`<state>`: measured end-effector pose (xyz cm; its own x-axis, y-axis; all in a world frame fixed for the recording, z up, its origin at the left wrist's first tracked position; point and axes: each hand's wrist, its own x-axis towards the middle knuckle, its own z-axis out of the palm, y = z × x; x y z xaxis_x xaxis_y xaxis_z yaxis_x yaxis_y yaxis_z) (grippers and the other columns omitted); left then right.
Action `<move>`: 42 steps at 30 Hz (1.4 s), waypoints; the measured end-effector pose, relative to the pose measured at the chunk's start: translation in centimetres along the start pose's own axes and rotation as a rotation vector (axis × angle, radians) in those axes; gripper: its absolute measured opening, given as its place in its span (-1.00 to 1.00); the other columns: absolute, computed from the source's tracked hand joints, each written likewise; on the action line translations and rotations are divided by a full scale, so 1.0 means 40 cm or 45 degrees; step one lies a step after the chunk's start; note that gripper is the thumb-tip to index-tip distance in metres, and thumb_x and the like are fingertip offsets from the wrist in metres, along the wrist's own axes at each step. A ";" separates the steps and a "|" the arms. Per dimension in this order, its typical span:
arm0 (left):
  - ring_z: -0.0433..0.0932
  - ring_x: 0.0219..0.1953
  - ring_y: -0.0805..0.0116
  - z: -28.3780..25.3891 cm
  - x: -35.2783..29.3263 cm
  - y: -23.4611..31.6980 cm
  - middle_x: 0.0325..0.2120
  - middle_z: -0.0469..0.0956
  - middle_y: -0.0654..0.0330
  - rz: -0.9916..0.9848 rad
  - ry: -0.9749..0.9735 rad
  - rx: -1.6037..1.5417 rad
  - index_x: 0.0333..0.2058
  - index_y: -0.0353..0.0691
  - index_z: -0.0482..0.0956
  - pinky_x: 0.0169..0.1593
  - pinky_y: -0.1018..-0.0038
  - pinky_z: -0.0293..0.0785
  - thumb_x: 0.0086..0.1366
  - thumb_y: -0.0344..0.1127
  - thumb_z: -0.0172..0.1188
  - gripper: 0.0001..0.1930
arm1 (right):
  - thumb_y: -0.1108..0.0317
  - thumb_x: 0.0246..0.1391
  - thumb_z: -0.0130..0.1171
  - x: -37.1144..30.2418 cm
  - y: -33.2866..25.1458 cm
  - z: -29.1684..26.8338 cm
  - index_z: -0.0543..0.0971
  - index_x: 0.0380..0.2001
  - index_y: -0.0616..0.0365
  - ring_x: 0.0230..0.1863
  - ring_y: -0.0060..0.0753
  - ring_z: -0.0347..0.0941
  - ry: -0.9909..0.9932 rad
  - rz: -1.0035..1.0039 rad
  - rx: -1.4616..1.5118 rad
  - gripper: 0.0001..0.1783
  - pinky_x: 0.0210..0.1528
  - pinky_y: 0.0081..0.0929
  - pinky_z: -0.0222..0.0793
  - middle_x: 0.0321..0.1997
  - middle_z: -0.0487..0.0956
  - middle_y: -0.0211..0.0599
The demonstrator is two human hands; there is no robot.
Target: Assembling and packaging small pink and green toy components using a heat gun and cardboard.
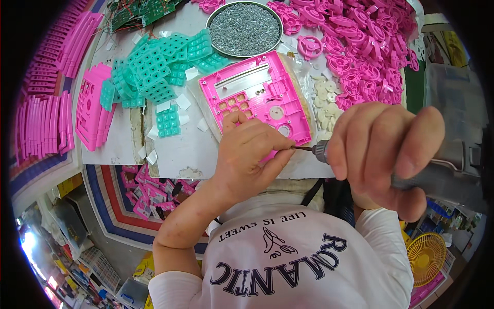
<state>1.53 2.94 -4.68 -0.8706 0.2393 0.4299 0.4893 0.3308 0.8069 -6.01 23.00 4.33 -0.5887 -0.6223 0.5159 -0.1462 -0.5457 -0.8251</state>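
Note:
My right hand [378,149] is wrapped round a grey electric screwdriver [437,183], its thin bit pointing left. At the bit's tip, my left hand [247,152] is closed in a pinch; whatever small piece it holds there is too small to make out. Just beyond the fingers lies a pink plastic housing [294,98], open side up, with a rectangular window, a block of square key holes and a round speaker-like disc. The left hand covers part of its near edge. A padded, plastic-wrapped piece [301,82] sits beneath the housing.
A round tray of small screws [246,28] stands behind the housing. Teal rubber keypads [152,67] are heaped to its left, pink ring-shaped parts [360,56] to its right beside cream discs [325,100]. Pink panels [46,123] line the far left; circuit boards [139,11] lie at the back.

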 end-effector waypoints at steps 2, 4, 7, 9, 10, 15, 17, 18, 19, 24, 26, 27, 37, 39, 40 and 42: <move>0.54 -0.40 0.34 0.008 -0.008 -0.005 -0.41 0.63 0.39 0.039 0.024 0.071 -0.32 -0.02 0.59 -0.03 0.21 0.18 0.01 -0.42 0.49 -0.72 | -0.02 0.15 0.44 -0.010 0.006 0.012 0.41 -0.15 -0.10 -0.62 -0.71 0.44 0.049 0.007 0.007 -0.55 -0.40 -0.58 0.56 -0.58 0.53 -0.67; 0.54 -0.34 0.33 0.008 -0.010 -0.002 -0.36 0.62 0.38 0.053 -0.005 0.153 -0.29 -0.03 0.60 0.00 0.19 0.18 0.00 -0.36 0.51 -0.70 | -0.02 0.16 0.44 -0.013 0.006 0.011 0.41 -0.15 -0.10 -0.62 -0.71 0.43 0.067 0.010 0.042 -0.56 -0.41 -0.58 0.55 -0.58 0.52 -0.68; 0.53 -0.18 0.30 0.001 -0.008 0.015 -0.20 0.61 0.35 0.037 -0.114 0.351 -0.19 -0.06 0.62 0.08 0.13 0.16 0.01 -0.18 0.51 -0.62 | -0.02 0.17 0.43 -0.022 0.002 -0.001 0.41 -0.15 -0.10 -0.65 -0.72 0.39 0.133 0.007 0.063 -0.56 -0.42 -0.57 0.53 -0.59 0.50 -0.69; 0.49 -0.04 0.29 -0.010 0.000 0.020 -0.07 0.59 0.31 0.033 -0.172 0.551 -0.09 -0.10 0.63 0.15 0.08 0.14 0.04 -0.04 0.48 -0.52 | -0.02 0.17 0.43 -0.032 0.001 -0.009 0.41 -0.14 -0.10 -0.66 -0.72 0.36 0.227 0.003 0.011 -0.56 -0.42 -0.57 0.53 -0.60 0.48 -0.70; 0.46 0.02 0.25 -0.012 0.001 0.018 -0.02 0.57 0.30 0.027 -0.233 0.634 -0.04 -0.11 0.63 0.18 0.06 0.11 0.07 0.01 0.44 -0.48 | -0.02 0.16 0.43 -0.036 -0.001 -0.014 0.41 -0.14 -0.10 -0.67 -0.73 0.34 0.252 0.004 -0.009 -0.55 -0.42 -0.57 0.53 -0.61 0.47 -0.70; 0.40 0.13 0.19 -0.003 0.000 0.011 0.10 0.54 0.29 0.041 -0.431 0.964 0.11 -0.15 0.60 0.24 -0.01 0.05 0.19 0.20 0.29 -0.35 | -0.03 0.16 0.43 -0.036 0.003 -0.024 0.41 -0.14 -0.09 -0.66 -0.72 0.35 0.193 0.064 0.024 -0.55 -0.42 -0.59 0.50 -0.61 0.47 -0.68; 0.40 0.12 0.24 -0.004 0.004 0.010 0.10 0.53 0.27 0.077 -0.437 1.011 0.10 -0.17 0.59 0.29 -0.05 0.03 0.10 0.19 0.35 -0.30 | -0.02 0.16 0.44 -0.035 0.007 -0.023 0.41 -0.14 -0.08 -0.65 -0.72 0.36 0.194 0.076 0.009 -0.54 -0.42 -0.59 0.50 -0.60 0.49 -0.67; 0.40 0.12 0.26 -0.005 0.004 0.010 0.10 0.53 0.27 0.092 -0.437 1.036 0.10 -0.18 0.59 0.32 -0.07 0.02 0.06 0.19 0.38 -0.27 | -0.02 0.16 0.44 -0.034 0.006 -0.027 0.41 -0.13 -0.08 -0.65 -0.72 0.37 0.187 0.083 0.001 -0.54 -0.42 -0.58 0.49 -0.59 0.50 -0.66; 0.40 0.12 0.26 -0.002 0.001 0.011 0.10 0.52 0.27 0.076 -0.442 1.040 0.10 -0.18 0.59 0.32 -0.07 0.02 0.06 0.19 0.38 -0.28 | -0.02 0.16 0.44 -0.034 0.005 -0.028 0.41 -0.13 -0.08 -0.64 -0.72 0.38 0.184 0.091 -0.008 -0.54 -0.42 -0.58 0.49 -0.59 0.50 -0.65; 0.41 0.12 0.21 0.014 -0.007 0.025 0.13 0.52 0.27 -0.019 -0.474 1.001 0.12 -0.18 0.59 0.28 -0.05 -0.01 0.21 0.18 0.27 -0.34 | -0.02 0.16 0.44 -0.038 -0.006 -0.053 0.41 -0.13 -0.07 -0.62 -0.71 0.41 0.155 0.118 -0.001 -0.53 -0.40 -0.56 0.51 -0.58 0.52 -0.64; 0.42 0.11 0.20 -0.001 0.008 0.022 0.12 0.53 0.28 -0.041 -0.490 0.924 0.12 -0.18 0.59 0.28 -0.04 -0.01 0.18 0.15 0.31 -0.35 | -0.02 0.16 0.44 -0.039 -0.002 -0.051 0.42 -0.12 -0.07 -0.61 -0.71 0.42 0.177 0.120 -0.016 -0.53 -0.38 -0.56 0.51 -0.58 0.52 -0.64; 0.42 0.11 0.20 -0.013 0.018 0.021 0.12 0.53 0.28 -0.051 -0.498 0.886 0.11 -0.17 0.59 0.27 -0.04 0.00 0.17 0.14 0.33 -0.36 | -0.01 0.16 0.44 -0.038 0.000 -0.048 0.42 -0.12 -0.07 -0.60 -0.71 0.42 0.191 0.118 -0.024 -0.54 -0.37 -0.56 0.51 -0.57 0.52 -0.64; 0.43 0.15 0.22 -0.096 0.086 -0.039 0.08 0.57 0.34 0.137 -0.707 0.734 0.06 -0.04 0.64 0.29 -0.04 0.06 0.09 -0.07 0.40 -0.48 | -0.04 0.19 0.39 -0.013 0.031 -0.009 0.41 -0.07 -0.05 -0.61 -0.65 0.35 0.476 0.192 -0.111 -0.52 -0.36 -0.50 0.48 -0.59 0.45 -0.63; 0.44 0.16 0.22 -0.100 0.094 -0.047 0.08 0.57 0.34 0.179 -0.726 0.701 0.06 -0.05 0.64 0.30 -0.06 0.06 0.09 -0.08 0.40 -0.48 | -0.03 0.21 0.37 -0.011 0.040 -0.012 0.40 -0.07 -0.04 -0.61 -0.64 0.33 0.464 0.163 -0.134 -0.53 -0.37 -0.49 0.46 -0.60 0.43 -0.62; 0.43 0.16 0.21 -0.104 0.095 -0.047 0.08 0.57 0.34 0.185 -0.732 0.690 0.06 -0.05 0.64 0.30 -0.06 0.06 0.09 -0.08 0.40 -0.47 | -0.02 0.21 0.37 -0.011 0.045 -0.012 0.40 -0.07 -0.04 -0.61 -0.63 0.32 0.459 0.149 -0.143 -0.54 -0.37 -0.48 0.45 -0.61 0.42 -0.61; 0.42 0.17 0.19 -0.111 0.096 -0.050 0.08 0.56 0.32 0.195 -0.741 0.671 0.06 -0.05 0.64 0.30 -0.08 0.05 0.08 -0.07 0.40 -0.47 | 0.00 0.22 0.36 -0.008 0.063 -0.013 0.40 -0.08 -0.03 -0.61 -0.62 0.31 0.457 0.125 -0.159 -0.56 -0.38 -0.46 0.43 -0.61 0.40 -0.60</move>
<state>-3.02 -0.85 -2.84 -0.6966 0.7068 0.1231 0.6875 0.6086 0.3961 -6.61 22.13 1.98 -0.8423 -0.4201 0.3378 -0.1580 -0.4068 -0.8998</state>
